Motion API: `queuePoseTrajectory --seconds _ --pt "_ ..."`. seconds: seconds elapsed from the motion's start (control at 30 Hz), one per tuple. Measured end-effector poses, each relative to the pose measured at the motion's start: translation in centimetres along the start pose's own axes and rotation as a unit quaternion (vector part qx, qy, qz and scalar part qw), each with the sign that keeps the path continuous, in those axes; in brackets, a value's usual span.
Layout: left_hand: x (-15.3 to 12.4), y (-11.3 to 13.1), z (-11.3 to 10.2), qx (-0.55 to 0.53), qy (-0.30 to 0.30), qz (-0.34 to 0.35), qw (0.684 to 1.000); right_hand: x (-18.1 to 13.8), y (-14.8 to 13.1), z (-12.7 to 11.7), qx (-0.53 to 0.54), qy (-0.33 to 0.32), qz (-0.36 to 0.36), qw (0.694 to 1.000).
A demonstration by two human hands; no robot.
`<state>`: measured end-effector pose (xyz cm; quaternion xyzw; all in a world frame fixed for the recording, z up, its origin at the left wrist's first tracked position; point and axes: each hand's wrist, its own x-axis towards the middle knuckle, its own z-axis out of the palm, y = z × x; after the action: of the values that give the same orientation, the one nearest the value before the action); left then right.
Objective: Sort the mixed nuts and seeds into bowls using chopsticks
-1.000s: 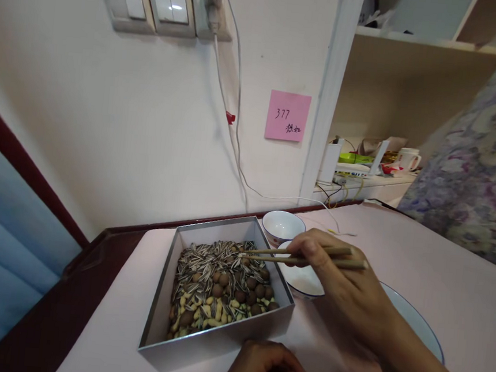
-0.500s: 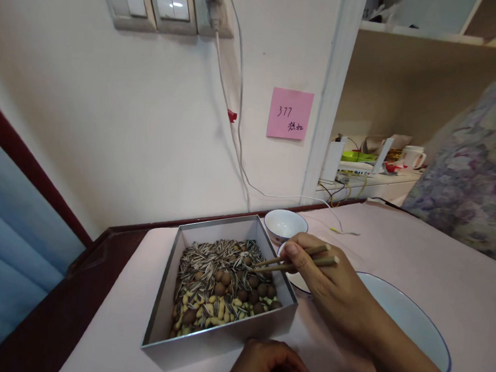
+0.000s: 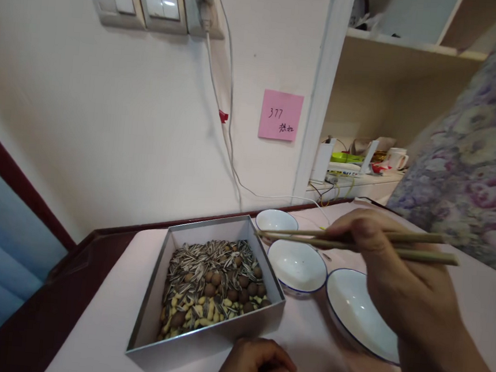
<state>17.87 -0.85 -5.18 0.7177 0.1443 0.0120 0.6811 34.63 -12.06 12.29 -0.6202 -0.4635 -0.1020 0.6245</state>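
Observation:
My right hand [image 3: 400, 274] is closed around a pair of wooden chopsticks [image 3: 424, 256], raised above the bowls. Their tips point left, over the back right rim of the box; I make out nothing between them. The grey square box [image 3: 208, 337] contains striped sunflower seeds [image 3: 198, 257], peanuts [image 3: 208, 315] and round brown nuts [image 3: 210, 290]. At its front right corner, my left hand [image 3: 253, 366] rests on the table, fingers loosely curled in, with nothing visible in them. Beneath the chopsticks stands a white blue-rimmed bowl [image 3: 297, 265].
A small white bowl [image 3: 277, 219] stands behind, by the wall, and a larger one [image 3: 358, 314] is partly covered by my right hand. A thin white cable [image 3: 273, 196] trails down the wall to the table. Blue curtain [image 3: 3, 245] hangs at the left, flowered cloth [image 3: 473, 142] at the right.
My right hand has lifted the chopsticks out of the box and moved right, uncovering the middle bowl. The view has shifted slightly; my left hand stays by the box.

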Motion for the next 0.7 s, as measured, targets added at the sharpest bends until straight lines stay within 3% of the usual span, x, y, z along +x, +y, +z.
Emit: queuePoseTrajectory --seconds 0.1,0.17,0.3,0.43,0.6,0.7 --pt "0.0 -0.3 0.0 -0.006 0.006 -0.01 1.0 0.8 0.6 -2.0 -0.07 0.104 -0.014 0.992" --pt "0.1 -0.4 0.0 -0.009 0.005 -0.014 1.0 1.5 1.8 -2.9 -0.123 0.128 0.002 0.984" --pt "0.1 -0.4 0.0 -0.01 0.007 -0.033 0.999 2.9 4.9 -3.6 -0.213 0.063 0.058 0.973" --pt "0.0 -0.4 -0.1 0.003 0.002 -0.023 1.0 3.2 6.0 -3.2 -0.281 0.027 0.061 0.957" --pt "-0.1 -0.2 0.0 -0.002 0.002 -0.011 1.0 2.4 4.4 -2.5 -0.107 0.065 0.052 0.991" --pt "-0.2 0.2 0.1 0.003 0.001 -0.004 1.0 1.7 2.8 -1.7 0.021 0.07 0.055 0.996"
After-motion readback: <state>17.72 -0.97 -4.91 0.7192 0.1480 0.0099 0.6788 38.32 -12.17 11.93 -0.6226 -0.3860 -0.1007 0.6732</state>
